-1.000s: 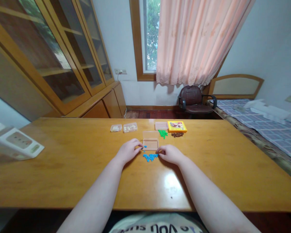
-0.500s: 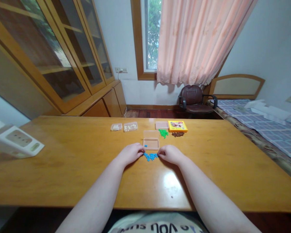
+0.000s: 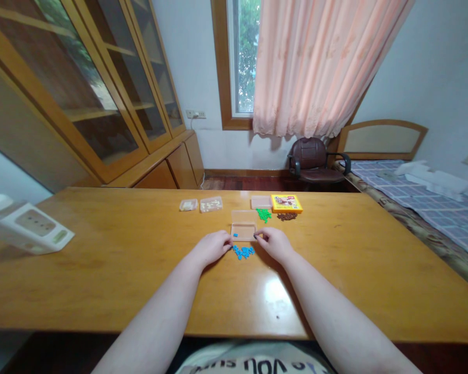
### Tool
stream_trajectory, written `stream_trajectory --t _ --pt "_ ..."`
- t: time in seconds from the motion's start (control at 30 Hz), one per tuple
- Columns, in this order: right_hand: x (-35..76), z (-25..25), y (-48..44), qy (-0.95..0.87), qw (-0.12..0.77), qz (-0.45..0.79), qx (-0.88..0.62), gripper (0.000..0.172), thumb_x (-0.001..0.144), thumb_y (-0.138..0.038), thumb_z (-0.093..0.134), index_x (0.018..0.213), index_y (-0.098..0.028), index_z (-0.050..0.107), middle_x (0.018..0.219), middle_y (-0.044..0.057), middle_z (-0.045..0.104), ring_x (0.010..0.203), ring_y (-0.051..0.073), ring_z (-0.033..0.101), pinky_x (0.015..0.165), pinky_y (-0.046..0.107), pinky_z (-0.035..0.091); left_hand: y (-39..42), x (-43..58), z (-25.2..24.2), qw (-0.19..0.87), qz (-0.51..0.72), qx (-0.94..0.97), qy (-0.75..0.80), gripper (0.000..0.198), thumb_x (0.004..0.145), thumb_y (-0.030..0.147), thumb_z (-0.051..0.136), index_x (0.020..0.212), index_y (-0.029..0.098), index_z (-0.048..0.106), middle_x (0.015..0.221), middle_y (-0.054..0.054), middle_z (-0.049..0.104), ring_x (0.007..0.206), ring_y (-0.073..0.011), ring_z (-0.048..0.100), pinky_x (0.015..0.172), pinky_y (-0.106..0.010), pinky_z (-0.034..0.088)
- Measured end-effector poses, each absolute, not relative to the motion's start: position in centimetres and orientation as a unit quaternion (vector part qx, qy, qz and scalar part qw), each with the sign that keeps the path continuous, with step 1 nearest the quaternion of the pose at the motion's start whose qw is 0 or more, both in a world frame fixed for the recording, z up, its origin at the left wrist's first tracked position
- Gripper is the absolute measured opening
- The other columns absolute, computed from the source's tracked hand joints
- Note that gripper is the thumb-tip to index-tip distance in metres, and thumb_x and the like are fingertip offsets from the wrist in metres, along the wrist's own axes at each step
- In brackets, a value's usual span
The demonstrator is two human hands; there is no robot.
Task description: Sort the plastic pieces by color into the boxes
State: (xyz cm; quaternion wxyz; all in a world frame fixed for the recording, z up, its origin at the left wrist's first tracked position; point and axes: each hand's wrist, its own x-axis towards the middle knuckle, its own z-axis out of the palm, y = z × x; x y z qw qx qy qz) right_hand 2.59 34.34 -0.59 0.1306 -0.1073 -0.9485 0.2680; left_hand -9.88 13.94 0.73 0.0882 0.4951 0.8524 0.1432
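Blue pieces (image 3: 243,252): one heap lay just in front of the open clear box (image 3: 243,228); one stray piece sat at its near left corner.
Left hand (image 3: 212,246): fingers curled, tips at the heap, left of the box; grip could not be told.
Right hand (image 3: 273,243): fingertips at the box's near right corner; pinch could not be told.
Small lidded boxes (image 3: 211,203): two, behind-left of the box.
Green heap (image 3: 263,214): one, behind-right.
Yellow box (image 3: 286,203): one, farther behind-right.

Daylight enters the window (image 3: 244,57); a pink curtain (image 3: 320,62) hangs right of it, a glass-fronted cabinet (image 3: 101,93) left, an office chair (image 3: 314,161) below.
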Motion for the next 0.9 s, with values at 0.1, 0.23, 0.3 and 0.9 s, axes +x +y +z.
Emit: stream_trajectory --t 0.1,0.23,0.3,0.9 --pt "2.33 -0.9 34.24 -0.94 0.14 0.282 -0.13 0.027 0.085 -0.033 0.052 0.103 -0.022 0.068 0.071 0.001 0.066 0.063 0.014 0.056 0.061 0.023 0.04 13.98 -9.74 0.82 0.091 0.146 0.493 0.853 0.011 0.082 0.026 0.054 0.084 0.022 0.064 0.087 -0.003 0.065 0.08 -0.0178 0.059 0.07 -0.026 0.043" --pt "2.81 -0.53 34.26 -0.953 0.086 0.28 -0.074 0.025 0.085 -0.031 0.052 0.1 -0.024 0.069 0.071 0.001 0.067 0.062 0.013 0.057 0.06 0.022 0.039 13.82 -9.73 0.91 0.1 0.151 0.493 0.851 0.01 0.08 0.026 0.056 0.084 0.022 0.064 0.087 -0.003 0.066 0.08 -0.0174 0.059 0.07 -0.026 0.043" --pt "3.11 -0.27 34.26 -0.959 0.05 0.276 -0.038 0.023 0.083 -0.028 0.052 0.097 -0.025 0.071 0.073 0.0 0.069 0.064 0.013 0.058 0.06 0.022 0.039 13.76 -9.8 0.84 0.103 0.152 0.492 0.851 0.01 0.08 0.026 0.056 0.084 0.022 0.064 0.086 -0.003 0.066 0.08 -0.0174 0.059 0.071 -0.026 0.043" --pt "2.97 -0.35 34.02 -0.978 0.018 0.206 0.003 0.021 0.081 -0.026 0.055 0.092 -0.029 0.073 0.086 0.001 0.073 0.075 0.016 0.065 0.065 0.023 0.043 14.09 -10.2 0.74 0.037 0.199 0.477 0.855 0.016 0.086 0.029 0.048 0.087 0.021 0.062 0.091 -0.004 0.064 0.084 -0.0178 0.059 0.075 -0.028 0.044"
